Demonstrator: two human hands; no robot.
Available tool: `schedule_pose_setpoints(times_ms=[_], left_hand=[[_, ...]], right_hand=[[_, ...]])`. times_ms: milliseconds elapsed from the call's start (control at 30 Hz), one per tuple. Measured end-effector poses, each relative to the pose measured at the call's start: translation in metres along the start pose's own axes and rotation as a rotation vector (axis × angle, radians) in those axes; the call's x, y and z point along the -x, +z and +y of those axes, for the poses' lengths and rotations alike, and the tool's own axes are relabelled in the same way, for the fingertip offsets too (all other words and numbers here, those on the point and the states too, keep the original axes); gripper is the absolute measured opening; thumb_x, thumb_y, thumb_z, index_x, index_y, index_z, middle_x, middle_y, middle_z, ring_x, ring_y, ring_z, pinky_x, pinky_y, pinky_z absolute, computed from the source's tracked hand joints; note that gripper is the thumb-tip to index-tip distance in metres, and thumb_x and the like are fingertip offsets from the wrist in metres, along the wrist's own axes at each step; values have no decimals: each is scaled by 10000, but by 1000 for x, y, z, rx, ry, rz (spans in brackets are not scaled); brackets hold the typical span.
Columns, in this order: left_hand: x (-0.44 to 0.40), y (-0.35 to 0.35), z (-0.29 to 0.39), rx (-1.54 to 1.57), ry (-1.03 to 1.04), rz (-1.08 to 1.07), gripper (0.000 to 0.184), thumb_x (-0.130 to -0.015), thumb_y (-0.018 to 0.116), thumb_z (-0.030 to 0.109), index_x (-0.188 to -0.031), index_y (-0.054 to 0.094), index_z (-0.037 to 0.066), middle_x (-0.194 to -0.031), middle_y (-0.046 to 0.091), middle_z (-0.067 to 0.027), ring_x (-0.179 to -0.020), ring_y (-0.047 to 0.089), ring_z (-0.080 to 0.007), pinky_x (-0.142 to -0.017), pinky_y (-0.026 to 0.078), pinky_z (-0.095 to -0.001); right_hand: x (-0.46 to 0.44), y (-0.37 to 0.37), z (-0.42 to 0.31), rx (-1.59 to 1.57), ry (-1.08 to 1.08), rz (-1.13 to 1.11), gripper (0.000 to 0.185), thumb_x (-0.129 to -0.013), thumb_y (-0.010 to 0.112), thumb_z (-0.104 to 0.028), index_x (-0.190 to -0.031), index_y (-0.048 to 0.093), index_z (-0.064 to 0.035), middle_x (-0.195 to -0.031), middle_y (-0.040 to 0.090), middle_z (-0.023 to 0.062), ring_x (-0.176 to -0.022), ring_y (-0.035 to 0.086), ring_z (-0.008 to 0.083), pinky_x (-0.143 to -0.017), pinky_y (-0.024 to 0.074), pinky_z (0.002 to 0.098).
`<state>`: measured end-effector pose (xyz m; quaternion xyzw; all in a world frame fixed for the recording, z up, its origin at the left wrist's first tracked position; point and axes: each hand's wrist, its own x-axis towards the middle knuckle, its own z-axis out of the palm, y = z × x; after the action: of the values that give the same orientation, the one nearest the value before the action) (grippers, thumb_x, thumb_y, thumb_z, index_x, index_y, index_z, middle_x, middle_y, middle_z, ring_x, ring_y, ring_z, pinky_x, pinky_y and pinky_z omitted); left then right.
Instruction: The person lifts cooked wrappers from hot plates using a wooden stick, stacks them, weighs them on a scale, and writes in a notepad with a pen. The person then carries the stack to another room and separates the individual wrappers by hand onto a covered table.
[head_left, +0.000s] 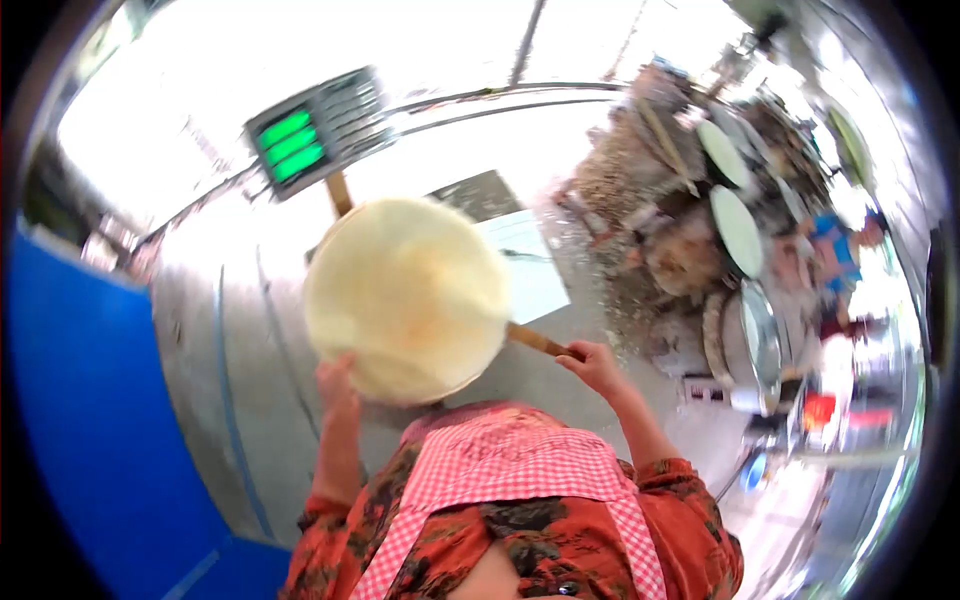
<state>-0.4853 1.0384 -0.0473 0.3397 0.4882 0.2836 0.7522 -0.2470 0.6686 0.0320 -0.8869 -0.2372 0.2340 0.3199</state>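
A large, round, pale yellowish pan is in front of my body, tilted so its broad face shows. My right hand is closed around a wooden handle at the pan's right side. At the lower left rim is my left hand, thumb side against the edge, its other fingers partly hidden and blurred. Another short piece of wood sticks out past the upper left rim; I cannot tell whether it belongs to the pan. Faint tan patches mark the pan's face.
Beyond the pan, a digital scale display glows green. A white sheet lies on the grey surface. To the right are a blurred brown heap, pale round lids and a big metal pot. A blue panel stands left. Another person is at far right.
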Motion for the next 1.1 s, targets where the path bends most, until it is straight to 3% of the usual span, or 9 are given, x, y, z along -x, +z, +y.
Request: schedule_pose_setpoints(times_ms=[33, 167, 233, 333, 433, 533, 667, 867, 1100], left_hand=[[2, 3, 1, -42, 9, 94, 357, -748, 631, -2, -1093, 554, -58, -1018, 624, -118, -870, 618, -236, -767, 511, -363], [-13, -27, -16, -134, 156, -46, 429, -765, 649, 34, -1170, 510, -1, -1069, 580, -118, -890, 584, -233, -752, 501, -365], [8, -11, -8, -815, 521, 365, 468, -801, 653, 99, -1222, 465, 19, -1113, 536, -109, -918, 542, -207, -762, 481, -340], [45, 9, 12, -855, 996, 419, 480, -847, 626, 124, -1265, 415, 25, -1163, 489, -98, -951, 510, -191, -778, 459, -306], [79, 45, 21, -420, 969, -84, 380, -871, 597, 88, -1221, 462, 24, -1111, 516, -77, -929, 516, -174, -785, 447, -276], [100, 83, 1, -466, 874, -423, 255, -890, 563, 59, -1139, 521, 20, -1056, 543, -62, -900, 526, -142, -766, 450, -259], [151, 126, -43, -590, 670, -588, 123, -882, 579, 62, -994, 593, 16, -860, 585, -28, -765, 556, -102, -703, 458, -234], [185, 149, -106, -729, 536, -774, 107, -876, 593, 75, -963, 604, 13, -811, 593, -25, -712, 567, -97, -667, 469, -232], [235, 171, -145, -1019, 552, -845, 132, -828, 627, 103, -923, 616, 12, -804, 610, -61, -693, 581, -112, -626, 473, -252]], right_hand=[[10, -11, 6, -14, -2, 3, 265, -782, 718, -264, -853, 639, -21, -651, 585, 112, -570, 519, 159, -554, 427, 319], [51, -59, 45, 78, -13, 65, 257, -780, 715, -270, -832, 634, -31, -665, 594, 121, -572, 524, 181, -558, 425, 337], [75, -78, 79, 59, 13, 106, 262, -776, 718, -274, -824, 634, -30, -649, 583, 111, -571, 520, 171, -554, 421, 331], [117, -80, 149, -64, 178, 227, 280, -781, 721, -281, -808, 626, -18, -613, 554, 59, -578, 512, 140, -542, 409, 317], [158, -45, 212, -199, 282, 486, 289, -788, 721, -278, -775, 626, -5, -580, 514, 8, -544, 487, 103, -496, 385, 294], [195, -2, 247, -608, 537, 596, 285, -795, 718, -273, -743, 625, -8, -564, 498, -12, -497, 454, 79, -450, 362, 276], [245, 60, 314, -730, 694, 670, 288, -802, 710, -286, -705, 600, -37, -534, 494, -8, -427, 444, 79, -393, 349, 244], [293, 87, 356, -745, 813, 782, 322, -825, 674, -287, -634, 573, -48, -491, 473, -7, -404, 438, 88, -388, 333, 261], [264, 74, 412, -540, 704, 622, 404, -839, 648, -350, -795, 606, 50, -590, 527, 61, -580, 466, 102, -526, 388, 307]])
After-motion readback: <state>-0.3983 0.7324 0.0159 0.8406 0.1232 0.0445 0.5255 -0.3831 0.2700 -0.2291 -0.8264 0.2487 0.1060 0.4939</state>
